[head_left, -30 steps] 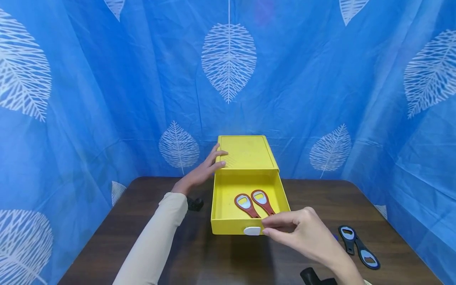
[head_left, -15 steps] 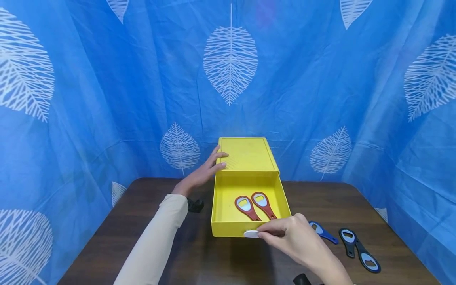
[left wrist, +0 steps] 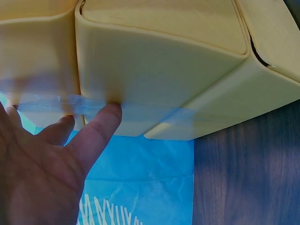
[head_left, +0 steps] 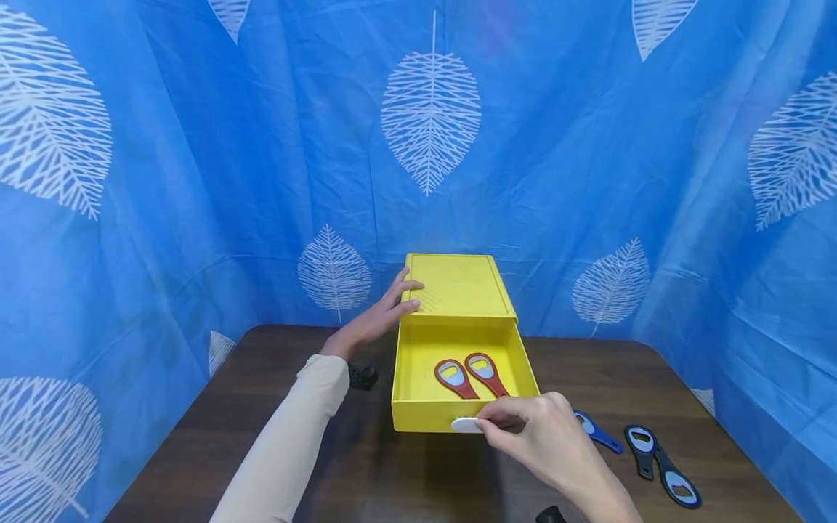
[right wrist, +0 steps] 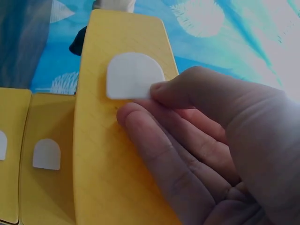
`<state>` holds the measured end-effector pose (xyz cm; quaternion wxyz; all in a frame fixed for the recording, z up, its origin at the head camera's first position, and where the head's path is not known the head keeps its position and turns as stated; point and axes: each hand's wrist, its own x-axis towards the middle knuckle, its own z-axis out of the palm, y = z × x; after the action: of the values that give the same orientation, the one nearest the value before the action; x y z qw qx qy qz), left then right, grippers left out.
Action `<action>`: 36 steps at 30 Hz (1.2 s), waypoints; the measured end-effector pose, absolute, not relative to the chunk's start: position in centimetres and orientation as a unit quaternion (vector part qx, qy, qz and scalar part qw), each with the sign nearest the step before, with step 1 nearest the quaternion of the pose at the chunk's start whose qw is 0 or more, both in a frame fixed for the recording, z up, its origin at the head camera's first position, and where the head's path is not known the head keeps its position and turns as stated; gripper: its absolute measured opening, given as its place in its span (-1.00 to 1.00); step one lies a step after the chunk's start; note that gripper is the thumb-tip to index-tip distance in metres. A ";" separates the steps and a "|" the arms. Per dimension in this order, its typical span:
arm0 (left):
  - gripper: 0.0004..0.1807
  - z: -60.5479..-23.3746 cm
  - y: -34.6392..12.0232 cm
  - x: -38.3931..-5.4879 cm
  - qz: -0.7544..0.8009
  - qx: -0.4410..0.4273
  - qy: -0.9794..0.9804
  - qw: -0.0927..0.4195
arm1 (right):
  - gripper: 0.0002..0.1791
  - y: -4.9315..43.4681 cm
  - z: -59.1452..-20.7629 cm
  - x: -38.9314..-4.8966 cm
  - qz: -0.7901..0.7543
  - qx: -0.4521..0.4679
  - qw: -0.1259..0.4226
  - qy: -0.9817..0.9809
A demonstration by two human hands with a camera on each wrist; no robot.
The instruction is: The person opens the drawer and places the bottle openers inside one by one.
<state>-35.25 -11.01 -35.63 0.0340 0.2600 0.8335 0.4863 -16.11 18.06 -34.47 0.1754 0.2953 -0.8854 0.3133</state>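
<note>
A yellow drawer point(head_left: 418, 416) is pulled out from the top of a yellow drawer cabinet point(head_left: 458, 283). Two red bottle openers point(head_left: 451, 375) lie inside it, side by side. My right hand point(head_left: 549, 436) pinches the drawer's white handle point(head_left: 465, 425); the right wrist view has the thumb on one face of this handle point(right wrist: 133, 75). With fingers spread, my left hand point(head_left: 375, 319) rests on the cabinet's left side and top edge. In the left wrist view, the thumb point(left wrist: 103, 129) touches the side wall near a strip of clear tape.
On the dark wooden table point(head_left: 261, 407), a blue bottle opener point(head_left: 601, 434) lies partly behind my right hand. Two black bottle openers point(head_left: 641, 450) overlap farther right. Lower drawers with white handles point(right wrist: 47, 154) show in the right wrist view. A blue leaf-patterned curtain point(head_left: 523, 181) surrounds the table.
My right fingers have moved left from the handle's edge and now pinch it. The drawer sits slightly farther in than half a second ago. More of the blue bottle opener shows. My left hand stays put.
</note>
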 end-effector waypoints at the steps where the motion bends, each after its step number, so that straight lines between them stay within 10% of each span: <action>1: -0.38 -35.6 -11.0 -35.2 0.487 0.260 0.833 0.034 | -0.93 18.1 -34.5 -16.1 0.314 0.293 0.175 -0.886; 36: -0.37 -35.9 -10.9 -35.3 0.500 0.251 0.828 0.034 | -0.80 17.1 -35.6 -18.0 0.323 0.232 0.229 -0.889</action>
<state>-35.26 -10.93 -35.87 0.0338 0.2507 0.8281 0.5002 -18.03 17.10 -35.61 0.2288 0.2317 -0.8886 0.3229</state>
